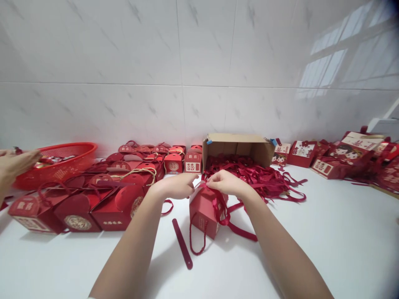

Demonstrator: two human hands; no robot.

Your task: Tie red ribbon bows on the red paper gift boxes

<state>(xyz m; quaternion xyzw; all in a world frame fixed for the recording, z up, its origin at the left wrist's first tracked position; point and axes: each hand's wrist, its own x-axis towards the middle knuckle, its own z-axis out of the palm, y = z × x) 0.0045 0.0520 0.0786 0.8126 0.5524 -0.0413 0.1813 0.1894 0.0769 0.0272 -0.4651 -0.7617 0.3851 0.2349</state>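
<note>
A small red gift box (199,207) stands on the white table in front of me, its top folded to a peak. A dark red ribbon (241,232) runs from its top and trails down the right side. My right hand (226,182) is closed in a pinch on the ribbon at the peak. At the upper left of the box, my left hand (177,186) has its fingers bent inward; what they grip is hidden. A twisted red cord handle (198,251) hangs from the box's near side. To its left lies a flat dark red strip (182,244).
An open cardboard carton (240,138) on its side spills loose ribbons (268,182) behind the box. Rows of red gift boxes (112,216) fill the left, and more packages (344,151) lie right. Another person's hand (18,164) reaches by a red basket (84,155). A tiled wall stands behind.
</note>
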